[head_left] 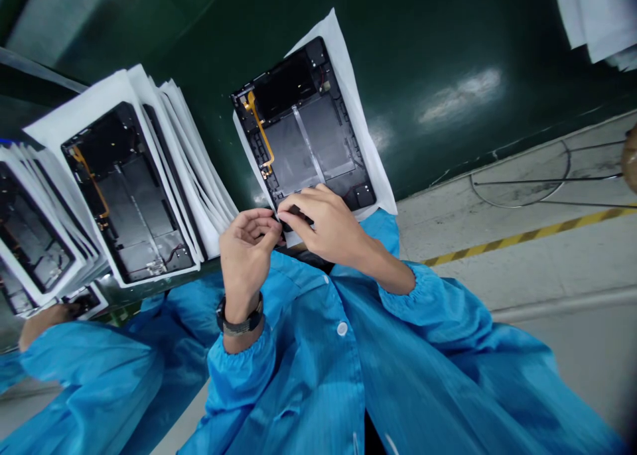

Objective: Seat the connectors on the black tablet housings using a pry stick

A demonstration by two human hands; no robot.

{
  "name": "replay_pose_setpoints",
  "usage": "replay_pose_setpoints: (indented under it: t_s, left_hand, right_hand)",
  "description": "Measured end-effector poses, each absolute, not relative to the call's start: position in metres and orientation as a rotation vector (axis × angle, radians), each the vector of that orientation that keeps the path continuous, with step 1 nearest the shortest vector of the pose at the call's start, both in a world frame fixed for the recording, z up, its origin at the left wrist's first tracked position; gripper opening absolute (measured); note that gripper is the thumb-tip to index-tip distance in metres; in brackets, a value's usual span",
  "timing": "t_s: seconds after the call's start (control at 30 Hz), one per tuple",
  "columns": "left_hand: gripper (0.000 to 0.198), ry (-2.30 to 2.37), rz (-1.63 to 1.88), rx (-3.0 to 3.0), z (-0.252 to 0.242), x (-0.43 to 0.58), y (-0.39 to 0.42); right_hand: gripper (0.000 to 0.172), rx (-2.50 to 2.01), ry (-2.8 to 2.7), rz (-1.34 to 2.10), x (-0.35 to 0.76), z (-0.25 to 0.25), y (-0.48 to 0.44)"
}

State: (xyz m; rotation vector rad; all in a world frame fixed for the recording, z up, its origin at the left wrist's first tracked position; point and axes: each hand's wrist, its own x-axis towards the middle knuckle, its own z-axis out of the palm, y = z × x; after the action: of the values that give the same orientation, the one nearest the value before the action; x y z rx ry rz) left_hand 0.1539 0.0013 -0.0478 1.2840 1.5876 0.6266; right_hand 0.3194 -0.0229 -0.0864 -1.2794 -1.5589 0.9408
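While both hands work at its near left corner, the open black tablet housing (328,140) lies on a white sheet (352,103) on the green bench (423,50), that corner partly hidden by fingers. Thumb and forefinger nearly meet on both the left hand (246,249) and the right hand (333,226); whether either pinches a small part cannot be told. The picture's left edge cuts off a second stack of housings (37,243), and its upper right corner crops white sheets (604,14). Bare bench stretches right of the housing, whose near end sits close to the bench's front edge; leftward, a narrow strip separates it from the nearer stack of housings (192,163). The housing's long axis slants from upper left to lower right, its open side up, its black section at the far end, an orange flex cable (262,131) along the left side.
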Motion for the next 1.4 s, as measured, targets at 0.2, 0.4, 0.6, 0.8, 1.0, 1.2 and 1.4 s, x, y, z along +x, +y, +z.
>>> replay_pose_setpoints:
  t_s: [0.2, 0.4, 0.6, 0.8, 1.0, 1.2, 1.4]
  left_hand:
    - [0.029, 1.567, 0.593, 1.290, -0.0472, 0.1507, 0.0031]
    - [0.034, 1.525, 0.569, 1.260, -0.0472, 0.1475, 0.0056]
    - [0.035, 1.522, 0.591, 1.250, -0.0486, 0.1469, 0.0071]
    - [0.038, 1.519, 0.578, 1.252, -0.0482, 0.1458, 0.0077]
    - [0.040, 1.533, 0.566, 1.254, -0.0489, 0.1443, 0.0065]
    - [0.037, 1.582, 0.617, 1.288, -0.0531, 0.1446, 0.0029]
    - [0.040, 1.599, 0.615, 1.293, -0.0557, 0.1452, 0.0025]
  right_hand:
    - [0.022, -1.301, -1.568, 0.938, 0.3180, -0.0866, -0.0219]
    - [0.020, -1.324, -1.583, 0.948, 0.3181, -0.0857, -0.0219]
    - [0.021, -1.340, -1.592, 0.953, 0.3185, -0.0840, -0.0211]
    - [0.020, -1.332, -1.565, 0.961, 0.3176, -0.0842, -0.0204]
    - [0.019, -1.326, -1.547, 0.971, 0.3184, -0.0830, -0.0205]
    - [0.018, -1.332, -1.534, 0.968, 0.3182, -0.0841, -0.0213]
    - [0.019, -1.346, -1.545, 0.949, 0.3179, -0.0841, -0.0215]
